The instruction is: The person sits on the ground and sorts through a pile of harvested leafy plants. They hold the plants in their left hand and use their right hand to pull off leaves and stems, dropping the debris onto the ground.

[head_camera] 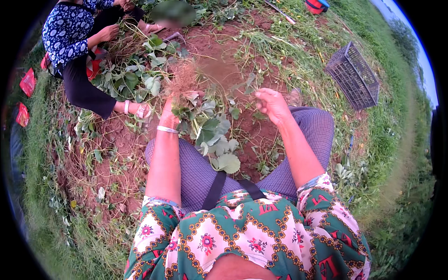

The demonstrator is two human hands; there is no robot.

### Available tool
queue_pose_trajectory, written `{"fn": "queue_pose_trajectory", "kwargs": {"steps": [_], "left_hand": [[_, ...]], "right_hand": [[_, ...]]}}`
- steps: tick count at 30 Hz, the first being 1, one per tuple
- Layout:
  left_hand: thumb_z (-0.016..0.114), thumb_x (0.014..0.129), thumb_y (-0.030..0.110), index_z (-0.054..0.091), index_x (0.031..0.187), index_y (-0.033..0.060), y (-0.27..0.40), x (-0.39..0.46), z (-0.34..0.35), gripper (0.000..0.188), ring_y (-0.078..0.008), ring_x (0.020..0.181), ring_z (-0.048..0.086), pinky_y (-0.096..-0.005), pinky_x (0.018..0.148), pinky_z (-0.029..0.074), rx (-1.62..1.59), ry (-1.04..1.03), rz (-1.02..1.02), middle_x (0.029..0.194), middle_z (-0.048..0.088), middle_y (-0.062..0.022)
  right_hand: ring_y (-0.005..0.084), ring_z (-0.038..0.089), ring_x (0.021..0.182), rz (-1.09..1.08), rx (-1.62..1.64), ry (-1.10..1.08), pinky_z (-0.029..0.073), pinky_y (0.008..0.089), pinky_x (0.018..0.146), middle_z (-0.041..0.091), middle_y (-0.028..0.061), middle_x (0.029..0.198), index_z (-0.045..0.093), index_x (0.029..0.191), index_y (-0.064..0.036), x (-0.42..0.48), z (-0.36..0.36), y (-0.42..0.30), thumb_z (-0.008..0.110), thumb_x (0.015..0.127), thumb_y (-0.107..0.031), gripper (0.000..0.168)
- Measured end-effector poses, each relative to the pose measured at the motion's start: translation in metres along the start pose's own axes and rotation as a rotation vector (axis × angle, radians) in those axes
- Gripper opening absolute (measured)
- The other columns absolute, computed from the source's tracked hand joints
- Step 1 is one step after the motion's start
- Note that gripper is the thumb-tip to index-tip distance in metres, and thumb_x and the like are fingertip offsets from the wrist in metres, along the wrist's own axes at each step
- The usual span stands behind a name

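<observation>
My left hand (170,112), with a pale bracelet at the wrist, is closed around a bunch of leafy seedlings (213,131) that look like strawberry plants. Their tangled reddish-brown roots (182,78) point away from me, and the green leaves hang back over my lap. Off to the right, my right hand (274,105) is raised with thumb and fingers drawn together. A thin, wilted leaf (250,84) lies by its fingertips; whether the fingers pinch its stem is unclear. Reddish soil (248,140) shows between my knees.
Another person in a patterned blue sleeve (66,31) sits at upper left, hands among plants. Leafy plants (131,80) are heaped between us, near a tool (173,36). A black plastic crate (353,78) stands at right, and a red container (316,6) farther back. Pulled stems cover the ground.
</observation>
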State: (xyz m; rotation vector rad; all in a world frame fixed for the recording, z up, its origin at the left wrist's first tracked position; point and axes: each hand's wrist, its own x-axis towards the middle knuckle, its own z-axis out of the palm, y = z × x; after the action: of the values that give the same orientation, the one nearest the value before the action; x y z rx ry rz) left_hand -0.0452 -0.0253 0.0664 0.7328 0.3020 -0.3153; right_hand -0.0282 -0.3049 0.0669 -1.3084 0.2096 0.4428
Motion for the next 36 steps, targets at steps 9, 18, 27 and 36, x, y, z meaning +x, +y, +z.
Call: {"fn": "queue_pose_trajectory", "kwargs": {"steps": [9,18,27,36], "left_hand": [[0.058,0.071,0.006,0.048,0.103,-0.0026,-0.047,0.005,0.03,0.035,-0.019,0.073,0.058,-0.0273,0.059,0.05,0.229,-0.385,0.044,0.093,0.058,-0.0129],[0.058,0.064,-0.001,0.053,0.093,0.0005,-0.08,0.011,0.019,0.029,-0.0138,0.088,0.05,-0.0259,0.078,0.04,0.921,-0.262,0.578,0.092,0.052,-0.0043],[0.062,0.062,0.001,0.054,0.095,0.0012,-0.077,0.004,0.005,0.034,-0.0142,0.085,0.051,-0.0246,0.073,0.041,1.008,-0.174,0.602,0.09,0.05,-0.0059],[0.055,0.062,-0.01,0.055,0.087,0.0008,-0.08,0.011,0.027,0.027,-0.0084,0.069,0.052,-0.0208,0.064,0.042,0.873,-0.128,0.601,0.077,0.057,-0.0002]], "right_hand": [[0.0051,0.047,0.049,0.088,-0.085,-0.029,0.03,0.0151,0.038,0.059,0.0063,0.073,0.056,0.087,-0.002,0.003,0.023,0.009,0.052,0.077,-0.014,0.016],[0.0166,0.057,0.074,0.164,0.151,-0.086,0.046,0.0291,0.064,0.058,0.0082,0.085,0.054,0.093,0.002,-0.01,0.061,0.024,0.046,0.08,-0.012,0.021],[0.0182,0.056,0.074,0.21,0.235,-0.142,0.046,0.0314,0.065,0.058,0.0095,0.086,0.053,0.093,0.002,-0.008,0.076,0.031,0.045,0.081,-0.011,0.02],[0.0151,0.055,0.07,0.188,0.101,-0.178,0.045,0.0306,0.054,0.055,0.0063,0.09,0.049,0.102,-0.002,-0.024,0.061,0.017,0.04,0.085,-0.019,0.025]]}}
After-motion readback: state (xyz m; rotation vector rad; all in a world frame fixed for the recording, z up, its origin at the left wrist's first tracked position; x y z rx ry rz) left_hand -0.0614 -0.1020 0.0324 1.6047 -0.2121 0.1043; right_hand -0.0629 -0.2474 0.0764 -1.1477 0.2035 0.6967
